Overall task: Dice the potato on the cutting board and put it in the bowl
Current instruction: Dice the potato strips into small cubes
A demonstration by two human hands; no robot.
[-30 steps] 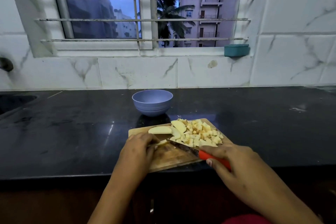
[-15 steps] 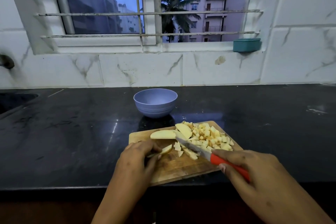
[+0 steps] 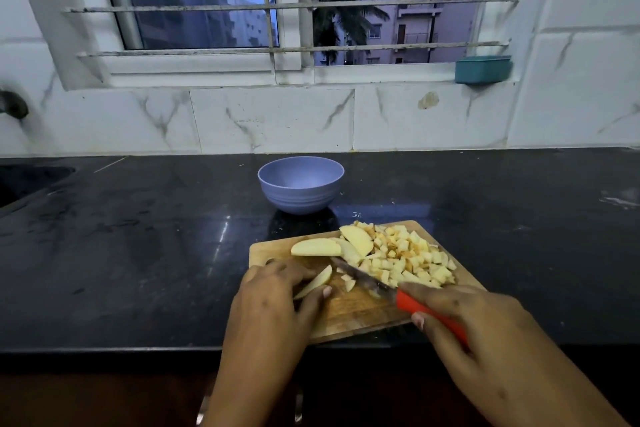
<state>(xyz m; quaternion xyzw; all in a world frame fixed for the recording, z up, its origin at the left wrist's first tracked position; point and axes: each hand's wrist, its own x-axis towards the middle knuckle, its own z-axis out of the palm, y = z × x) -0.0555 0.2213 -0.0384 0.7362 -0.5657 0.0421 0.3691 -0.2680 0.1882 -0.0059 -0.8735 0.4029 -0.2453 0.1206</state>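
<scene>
Potato (image 3: 405, 260): one lot in three conditions, all on the cutting board (image 3: 360, 314).
- Diced heap, far right of the board. We judge it was pushed aside to leave bare wood for cutting.
- Uncut slices (image 3: 317, 247), two or three, at the far edge and touching the heap.
- Working slice (image 3: 313, 284), near left, with a few loose cubes just beside it.

Left hand (image 3: 273, 302): fingers and thumb curled about the working slice, pinning it flat. We take the tucked fingertips as a guard against the blade.

Right hand (image 3: 478, 322): closed round the red handle of the knife (image 3: 367, 280). The blade lies slantwise across the board between working slice and heap, its tip toward the uncut slices.

Bowl (image 3: 300, 189): lilac, upright on the black counter (image 3: 138, 253), just beyond the board and apart from it. No potato shows inside. We judge it was set close for an easy transfer.

Progress, by our estimate: dicing mostly done, filling not yet begun.
</scene>
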